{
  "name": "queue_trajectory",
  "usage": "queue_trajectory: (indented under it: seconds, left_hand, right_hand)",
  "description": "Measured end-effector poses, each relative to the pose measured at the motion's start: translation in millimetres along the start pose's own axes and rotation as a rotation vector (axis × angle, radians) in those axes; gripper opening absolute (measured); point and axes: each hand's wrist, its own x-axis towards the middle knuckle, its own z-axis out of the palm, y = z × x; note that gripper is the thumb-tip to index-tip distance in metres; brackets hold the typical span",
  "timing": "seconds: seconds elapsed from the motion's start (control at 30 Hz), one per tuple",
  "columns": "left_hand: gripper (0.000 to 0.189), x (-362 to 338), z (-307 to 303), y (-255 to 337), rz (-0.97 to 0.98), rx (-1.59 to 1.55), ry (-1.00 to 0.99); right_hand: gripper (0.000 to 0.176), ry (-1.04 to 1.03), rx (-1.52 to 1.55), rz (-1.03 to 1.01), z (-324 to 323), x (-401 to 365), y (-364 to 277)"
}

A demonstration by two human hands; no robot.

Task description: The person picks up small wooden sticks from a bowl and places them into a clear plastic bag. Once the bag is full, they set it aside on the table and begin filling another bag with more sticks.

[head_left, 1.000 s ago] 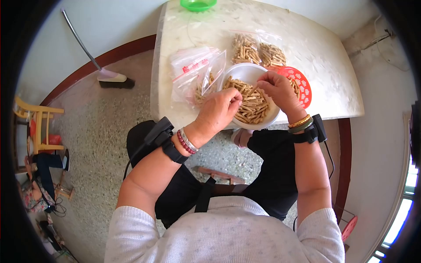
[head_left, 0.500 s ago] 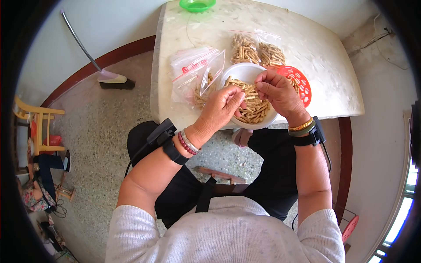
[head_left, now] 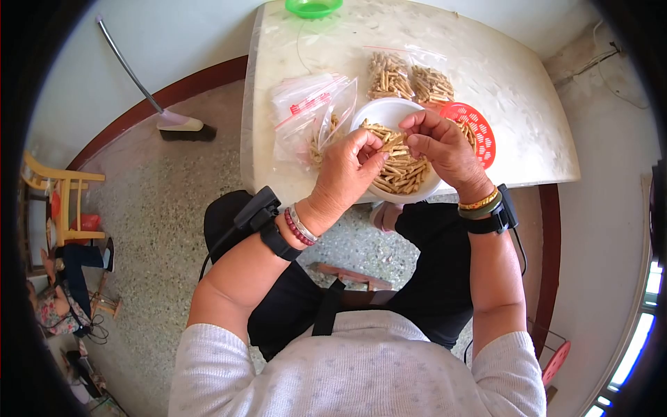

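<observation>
A white bowl (head_left: 359,118) filled with short tan stick-like pieces (head_left: 403,172) sits at the table's near edge. Over its left side my left hand (head_left: 346,170) is closed, with a tan stick-like piece (head_left: 390,144) at its thumb and fingertips. My right hand (head_left: 448,149) hovers over the bowl's right side, thumb and forefinger bent into a pinch; anything between them is too small to make out. Left of the bowl, next to my left hand, an open clear plastic bag (head_left: 323,135) holds some of the same pieces.
Two filled clear bags (head_left: 390,75) lie behind the bowl. A red perforated basket (head_left: 488,142) with more pieces stands at its right. Flat zip bags (head_left: 295,104) lie on the left, and a green dish (head_left: 313,10) at the far edge. A broom (head_left: 182,126) leans against the wall.
My left hand has turned and its thumb and forefinger have parted slightly, showing a piece at the fingertips. My right hand has shifted slightly left over the bowl.
</observation>
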Motion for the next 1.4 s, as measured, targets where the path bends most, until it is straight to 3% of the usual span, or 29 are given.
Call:
queue_trajectory:
  seconds: [0.23,0.37,0.53,0.63,0.73,0.77,0.83,0.87,0.93,1.0,1.07,1.2,1.4]
  left_hand:
    - [0.012,-0.1,-0.7,5.2,-0.006,0.044,-0.004]
    - [0.014,-2.3,3.0,6.0,0.100,0.097,0.028]
    - [0.015,-5.5,-5.2,20.9,0.206,0.218,0.010]
    - [0.012,-4.1,-19.8,33.1,0.423,0.205,0.078]
    - [0.006,3.9,-43.9,36.7,0.427,0.253,0.322]
    - [0.006,9.7,-51.6,33.4,0.427,0.255,0.321]
    - [0.013,22.8,-66.8,25.4,0.144,-0.030,0.513]
    - [0.013,27.2,-72.7,19.8,0.145,-0.028,0.515]
    - [0.018,32.9,-80.3,9.0,0.039,0.263,0.316]
    - [0.025,33.2,-80.4,4.3,-0.029,0.241,0.256]
    - [0.019,30.9,-78.9,1.1,-0.224,0.108,0.022]
    - [0.015,28.9,-70.8,-4.5,-0.163,0.188,0.053]
    - [0.010,30.2,-69.1,-8.0,-0.176,0.083,0.151]
  right_hand:
    - [0.016,-0.041,-0.045,0.012,-5.1,-0.8,4.1]
    - [0.013,-0.044,-0.025,-0.006,-5.8,0.0,5.7]
    - [0.012,0.102,0.003,-0.021,-2.6,2.6,2.1]
    - [0.013,0.127,0.029,-0.057,-2.3,5.9,4.7]
    - [0.012,0.178,0.046,-0.095,4.3,10.1,-0.1]
    - [0.011,0.215,0.052,-0.118,8.6,12.3,-1.7]
    - [0.008,0.227,0.040,-0.202,15.5,19.6,-2.2]
    - [0.006,0.240,0.027,-0.286,19.9,23.3,-2.7]
    - [0.006,0.235,-0.002,-0.333,31.6,29.2,-5.7]
    - [0.005,0.230,-0.032,-0.380,46.3,34.9,-8.2]
    - [0.006,0.267,-0.151,-0.436,62.0,37.5,-8.7]
    - [0.011,0.303,-0.626,-0.537,71.2,46.6,-3.4]
    - [0.015,0.338,-0.827,-0.537,71.6,53.2,6.6]
